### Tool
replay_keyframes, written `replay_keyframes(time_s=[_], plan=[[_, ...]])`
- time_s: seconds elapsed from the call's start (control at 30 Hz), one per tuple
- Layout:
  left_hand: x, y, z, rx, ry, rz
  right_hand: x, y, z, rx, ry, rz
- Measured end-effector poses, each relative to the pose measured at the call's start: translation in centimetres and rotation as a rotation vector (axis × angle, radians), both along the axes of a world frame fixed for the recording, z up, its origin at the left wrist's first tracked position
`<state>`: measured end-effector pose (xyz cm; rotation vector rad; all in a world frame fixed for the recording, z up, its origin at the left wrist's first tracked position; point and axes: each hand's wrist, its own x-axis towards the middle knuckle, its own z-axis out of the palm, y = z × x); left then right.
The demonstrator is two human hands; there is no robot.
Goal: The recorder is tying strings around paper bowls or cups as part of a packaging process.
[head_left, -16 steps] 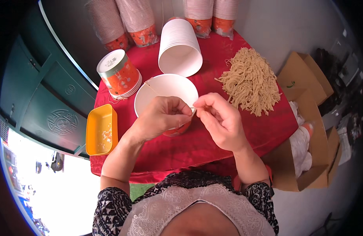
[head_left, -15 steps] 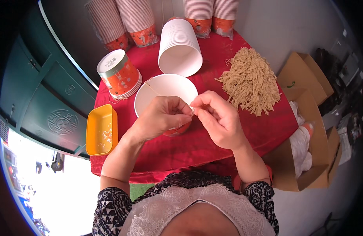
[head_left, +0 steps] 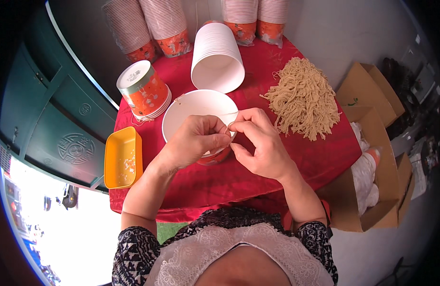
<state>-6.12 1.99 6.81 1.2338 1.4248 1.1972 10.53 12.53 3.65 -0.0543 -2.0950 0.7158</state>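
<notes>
Over white tub, fingers, thin string

Red-clothed table under tubs, yellow tray, tan string heap

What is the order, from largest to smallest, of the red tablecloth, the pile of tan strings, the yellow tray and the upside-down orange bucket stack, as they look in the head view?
1. Red tablecloth
2. Pile of tan strings
3. Yellow tray and upside-down orange bucket stack: too alike to rank
</notes>
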Motion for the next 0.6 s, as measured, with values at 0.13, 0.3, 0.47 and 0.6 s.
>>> replay_keyframes(time_s=[0.13,0.3,0.47,0.6], plan=[[-0.2,0.1,0.2,-0.025,-0.049,-0.044,-0.4,0.2,-0.9,0.056,0.016,-0.052],[-0.1,0.2,-0.1,0.018,-0.002,-0.030,-0.8,0.1,-1.5,0.026,0.071,-0.051],[-0.3,0.3,-0.4,0.019,-0.023,0.011,-0.2,-0.4,-1.4,-0.008,0.097,-0.030],[-0.7,0.3,-0.4,0.004,-0.006,0.003,0.0,-0.8,-1.5,0.077,0.079,-0.026]])
